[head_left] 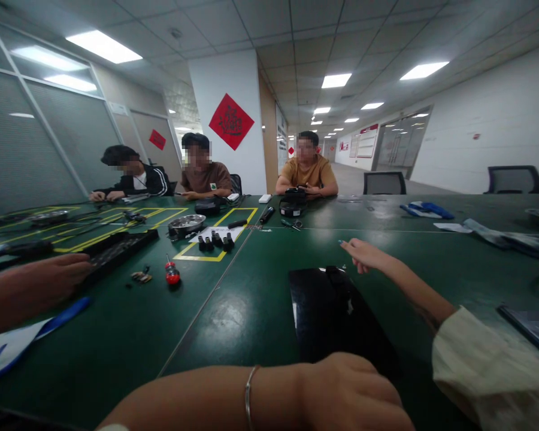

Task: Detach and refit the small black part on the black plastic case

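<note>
A glossy black flat panel (327,323) lies on the green table (233,311) in front of me, with a small black part (336,275) at its far end. My right hand (363,254) reaches in from the right in a cream sleeve. Its fingers are stretched out to the left just over the panel's far end and hold nothing. My left forearm, with a thin bracelet, lies across the bottom of the view. My left hand (350,392) rests at the panel's near edge with its back towards me, so its fingers are hidden.
Another person's hand (36,284) rests at the left by a black tray (112,251) and a blue-and-white strap (27,335). Farther off are a red-handled screwdriver (171,274), a metal bowl (186,223) and small black cylinders (215,241). Three people sit at the far side.
</note>
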`<state>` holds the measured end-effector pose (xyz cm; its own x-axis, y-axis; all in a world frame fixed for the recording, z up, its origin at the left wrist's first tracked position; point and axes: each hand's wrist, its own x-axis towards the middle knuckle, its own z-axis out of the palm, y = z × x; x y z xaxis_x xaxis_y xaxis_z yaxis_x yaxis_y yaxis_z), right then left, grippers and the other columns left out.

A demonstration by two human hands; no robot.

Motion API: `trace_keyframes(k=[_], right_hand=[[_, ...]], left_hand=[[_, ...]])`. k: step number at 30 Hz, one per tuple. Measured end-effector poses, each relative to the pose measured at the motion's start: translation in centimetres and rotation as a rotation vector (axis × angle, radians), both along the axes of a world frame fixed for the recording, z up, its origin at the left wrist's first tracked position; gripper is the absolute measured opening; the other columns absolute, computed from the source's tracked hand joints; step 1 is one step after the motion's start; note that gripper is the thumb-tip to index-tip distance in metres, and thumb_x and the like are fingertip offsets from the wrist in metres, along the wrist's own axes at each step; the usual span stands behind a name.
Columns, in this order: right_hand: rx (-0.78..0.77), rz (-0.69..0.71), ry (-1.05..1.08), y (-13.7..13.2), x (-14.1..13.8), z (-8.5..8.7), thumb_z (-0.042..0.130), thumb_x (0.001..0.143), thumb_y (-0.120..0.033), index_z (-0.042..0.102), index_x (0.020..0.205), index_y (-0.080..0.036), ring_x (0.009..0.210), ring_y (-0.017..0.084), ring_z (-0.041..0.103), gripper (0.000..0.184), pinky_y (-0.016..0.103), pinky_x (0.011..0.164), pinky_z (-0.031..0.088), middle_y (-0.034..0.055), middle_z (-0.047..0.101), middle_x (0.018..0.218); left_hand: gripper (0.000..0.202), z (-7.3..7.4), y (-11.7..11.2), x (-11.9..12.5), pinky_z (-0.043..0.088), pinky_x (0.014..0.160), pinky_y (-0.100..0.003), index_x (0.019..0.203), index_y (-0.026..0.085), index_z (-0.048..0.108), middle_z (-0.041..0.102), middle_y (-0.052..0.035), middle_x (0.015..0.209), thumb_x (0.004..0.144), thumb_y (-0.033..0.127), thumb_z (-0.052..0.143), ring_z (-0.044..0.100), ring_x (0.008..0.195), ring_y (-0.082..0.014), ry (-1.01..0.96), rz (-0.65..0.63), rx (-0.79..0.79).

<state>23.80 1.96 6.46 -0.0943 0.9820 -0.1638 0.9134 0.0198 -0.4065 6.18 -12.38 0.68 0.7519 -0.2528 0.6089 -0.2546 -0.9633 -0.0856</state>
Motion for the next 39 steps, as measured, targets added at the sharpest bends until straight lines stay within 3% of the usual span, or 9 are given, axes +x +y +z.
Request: trace_keyframes(k=[3, 5, 8, 11, 17, 21, 25, 35, 39], right_hand=[[0.092, -0.032, -0.164, 1.2, 0.2, -2.2, 0.026, 0.091, -0.05, 0.059, 0.085, -0.009, 0.087, 0.027, 0.062, 0.053, 0.035, 0.071, 0.046, 0.0189, 0.063, 0.088], [0.11, -0.019, -0.213, 1.2, 0.0, -3.6, 0.033, 0.088, -0.05, 0.061, 0.078, -0.009, 0.095, 0.03, 0.058, 0.051, 0.038, 0.075, 0.044, 0.0202, 0.062, 0.092], [0.153, 0.017, -0.234, 0.7, -0.5, -4.6, 0.036, 0.089, -0.04, 0.063, 0.078, -0.009, 0.094, 0.027, 0.058, 0.043, 0.034, 0.074, 0.042, 0.0187, 0.062, 0.093], [0.224, 0.043, -0.231, 0.3, -0.7, -4.1, 0.033, 0.089, -0.028, 0.063, 0.074, -0.011, 0.088, 0.023, 0.059, 0.038, 0.028, 0.068, 0.039, 0.0156, 0.062, 0.089], [0.484, 0.093, -0.192, -1.2, -3.1, 0.6, 0.024, 0.092, -0.027, 0.056, 0.08, -0.014, 0.079, 0.017, 0.054, 0.037, 0.025, 0.065, 0.032, 0.0087, 0.06, 0.081], [0.702, 0.443, -0.149, -4.4, -6.2, 2.4, 0.029, 0.092, -0.025, 0.052, 0.082, -0.015, 0.071, 0.014, 0.05, 0.027, 0.025, 0.064, 0.029, 0.0053, 0.057, 0.078], [0.748, 0.685, -0.319, -6.5, -8.2, 2.0, 0.037, 0.09, -0.021, 0.054, 0.086, -0.015, 0.073, 0.017, 0.05, 0.019, 0.028, 0.063, 0.026, 0.0054, 0.057, 0.081], [0.775, 0.654, -0.442, -6.1, -8.5, 1.3, 0.037, 0.091, -0.02, 0.056, 0.091, -0.015, 0.081, 0.019, 0.051, 0.02, 0.031, 0.068, 0.028, 0.007, 0.059, 0.086], [0.759, 0.427, -0.451, -7.1, -8.1, 2.1, 0.041, 0.089, -0.033, 0.057, 0.094, -0.014, 0.089, 0.024, 0.052, 0.025, 0.033, 0.071, 0.032, 0.0107, 0.058, 0.092]], left_hand=[[0.026, 1.7, 2.0, -1.4, 0.044, 0.067, -0.033, 0.077, 0.023, 0.05, 0.061, -0.0041, 0.074, 0.085, 0.033, 0.027, 0.056, 0.07, -0.0171, -0.255, 0.25, -0.353], [0.031, 2.0, 4.6, -2.6, 0.041, 0.067, -0.033, 0.075, 0.021, 0.046, 0.053, -0.0049, 0.072, 0.089, 0.031, 0.02, 0.051, 0.07, -0.017, -0.498, 0.535, -0.546], [0.032, 1.1, 9.2, -4.7, 0.036, 0.064, -0.03, 0.072, 0.019, 0.043, 0.045, -0.0021, 0.068, 0.09, 0.035, 0.022, 0.044, 0.066, -0.0151, -0.607, 0.791, -0.639], [0.031, -0.2, 12.5, -6.2, 0.033, 0.062, -0.027, 0.069, 0.019, 0.041, 0.041, 0.0008, 0.064, 0.09, 0.036, 0.025, 0.04, 0.062, -0.0133, -0.565, 0.929, -0.742], [0.038, -0.8, 12.2, -5.5, 0.034, 0.064, -0.025, 0.074, 0.019, 0.046, 0.044, 0.0007, 0.067, 0.091, 0.042, 0.021, 0.042, 0.066, -0.0132, -0.487, 0.862, -0.835], [0.047, -1.1, 10.7, -4.4, 0.035, 0.066, -0.027, 0.076, 0.019, 0.047, 0.045, -0.0006, 0.068, 0.091, 0.049, 0.014, 0.042, 0.067, -0.0139, -0.466, 0.737, -0.859], [0.048, -1.9, 10.2, -3.8, 0.036, 0.065, -0.027, 0.073, 0.018, 0.044, 0.046, -0.0014, 0.071, 0.089, 0.054, 0.017, 0.041, 0.067, -0.0136, -0.597, 0.65, -0.972], [0.038, -1.8, 10.0, -3.5, 0.032, 0.058, -0.024, 0.068, 0.018, 0.04, 0.039, 0.0023, 0.065, 0.089, 0.049, 0.031, 0.036, 0.061, -0.0105, -0.736, 0.661, -1.117], [0.037, -1.7, 10.5, -3.8, 0.032, 0.059, -0.023, 0.069, 0.018, 0.042, 0.039, 0.0028, 0.064, 0.091, 0.045, 0.029, 0.036, 0.06, -0.0103, -0.731, 0.74, -1.036]])
